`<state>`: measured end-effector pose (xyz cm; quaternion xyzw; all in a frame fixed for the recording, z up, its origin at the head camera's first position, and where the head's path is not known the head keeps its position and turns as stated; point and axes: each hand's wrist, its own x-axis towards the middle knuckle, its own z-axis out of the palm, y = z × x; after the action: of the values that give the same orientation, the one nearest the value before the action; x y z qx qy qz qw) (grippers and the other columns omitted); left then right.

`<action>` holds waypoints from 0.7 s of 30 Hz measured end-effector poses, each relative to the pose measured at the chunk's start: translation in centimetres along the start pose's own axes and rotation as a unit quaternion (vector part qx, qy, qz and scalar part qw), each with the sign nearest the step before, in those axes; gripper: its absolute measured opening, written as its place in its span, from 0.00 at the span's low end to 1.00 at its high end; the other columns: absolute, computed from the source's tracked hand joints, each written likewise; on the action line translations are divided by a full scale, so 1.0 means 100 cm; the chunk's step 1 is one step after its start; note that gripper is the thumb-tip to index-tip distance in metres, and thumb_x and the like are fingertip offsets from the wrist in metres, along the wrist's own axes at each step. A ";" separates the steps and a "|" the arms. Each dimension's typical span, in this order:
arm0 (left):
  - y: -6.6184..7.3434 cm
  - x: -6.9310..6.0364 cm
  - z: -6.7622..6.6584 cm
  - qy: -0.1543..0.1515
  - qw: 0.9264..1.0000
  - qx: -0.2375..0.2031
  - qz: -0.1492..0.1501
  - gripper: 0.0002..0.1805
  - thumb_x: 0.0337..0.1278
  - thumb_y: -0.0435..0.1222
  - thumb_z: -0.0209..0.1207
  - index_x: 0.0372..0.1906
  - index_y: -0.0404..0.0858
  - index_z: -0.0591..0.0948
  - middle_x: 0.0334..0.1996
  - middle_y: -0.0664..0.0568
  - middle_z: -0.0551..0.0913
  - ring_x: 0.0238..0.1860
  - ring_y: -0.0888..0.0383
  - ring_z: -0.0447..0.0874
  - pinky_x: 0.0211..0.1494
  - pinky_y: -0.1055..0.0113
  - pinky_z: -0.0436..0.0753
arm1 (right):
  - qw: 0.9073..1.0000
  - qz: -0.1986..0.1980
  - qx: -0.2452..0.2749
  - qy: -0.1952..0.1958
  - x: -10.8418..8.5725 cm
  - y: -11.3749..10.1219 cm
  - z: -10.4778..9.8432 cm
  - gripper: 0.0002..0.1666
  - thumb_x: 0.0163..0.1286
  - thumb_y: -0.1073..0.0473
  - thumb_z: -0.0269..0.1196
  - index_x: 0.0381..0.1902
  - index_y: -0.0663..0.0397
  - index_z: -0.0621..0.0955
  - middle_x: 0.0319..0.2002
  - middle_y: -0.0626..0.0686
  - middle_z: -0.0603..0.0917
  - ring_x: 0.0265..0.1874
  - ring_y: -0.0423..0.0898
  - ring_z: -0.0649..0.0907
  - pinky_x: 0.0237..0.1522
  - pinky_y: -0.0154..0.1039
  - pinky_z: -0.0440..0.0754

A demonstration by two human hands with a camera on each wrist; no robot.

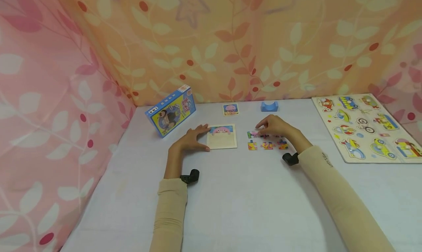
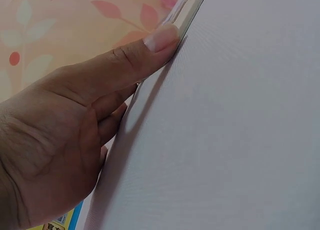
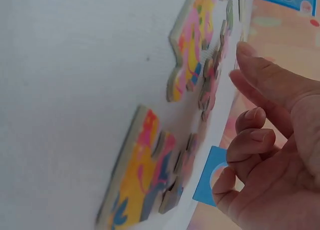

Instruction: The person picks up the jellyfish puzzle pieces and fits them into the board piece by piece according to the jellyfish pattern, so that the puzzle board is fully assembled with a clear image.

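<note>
A small puzzle tray [image 1: 222, 148] with a pale wooden border lies flat in the head view; a pink creature on blue fills its upper part, and bare board shows below. My left hand [image 1: 190, 139] holds the tray at its left side, thumb by the near corner and fingers by the far one. In the left wrist view the thumb [image 2: 162, 38] presses the tray's edge. Over several loose jigsaw pieces [image 1: 252, 145] to the right hovers my right hand [image 1: 276, 126]. Its thumb and index finger show nothing between them in the right wrist view, the other fingers bent.
A blue-and-yellow box [image 1: 174, 112] stands at the back left. Behind the tray lies a small picture card [image 1: 230, 109]. A blue notched block [image 1: 269, 106] sits farther right, and a large vehicle puzzle board [image 1: 362, 129] lies at the right. Patterned cloth walls surround the table.
</note>
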<state>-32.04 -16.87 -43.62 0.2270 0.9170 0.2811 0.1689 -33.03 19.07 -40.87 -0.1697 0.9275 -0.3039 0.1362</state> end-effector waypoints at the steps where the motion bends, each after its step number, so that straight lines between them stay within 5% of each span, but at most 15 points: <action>1: 0.000 0.000 0.000 -0.001 1.000 -0.001 -0.003 0.50 0.38 0.54 0.68 0.70 0.53 0.58 0.73 0.61 0.45 0.74 0.55 0.34 0.73 0.47 0.35 | 1.000 -0.001 0.000 0.000 0.000 0.000 0.001 0.19 0.56 0.56 0.67 0.46 0.58 0.83 0.16 0.47 0.68 0.18 0.43 0.67 0.19 0.32 0.63; 13: 0.000 -0.003 0.001 -0.008 0.999 -0.026 -0.038 0.50 0.36 0.54 0.69 0.69 0.59 0.58 0.74 0.61 0.42 0.73 0.43 0.27 0.70 0.38 0.33 | 0.999 -0.015 -0.032 -0.006 0.003 -0.003 0.010 0.20 0.54 0.53 0.68 0.46 0.52 0.83 0.22 0.49 0.72 0.26 0.45 0.69 0.28 0.35 0.65; 21: 0.000 -0.002 0.000 -0.003 0.999 -0.021 -0.027 0.49 0.36 0.53 0.70 0.69 0.56 0.59 0.73 0.62 0.43 0.74 0.48 0.29 0.71 0.42 0.31 | 0.998 -0.024 -0.062 -0.002 0.003 -0.005 0.009 0.15 0.55 0.51 0.68 0.40 0.49 0.82 0.23 0.49 0.74 0.25 0.44 0.71 0.28 0.36 0.65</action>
<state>-31.92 -16.99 -43.58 0.1988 0.9162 0.2954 0.1838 -32.84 18.10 -41.30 -0.2011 0.9399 -0.2485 0.1201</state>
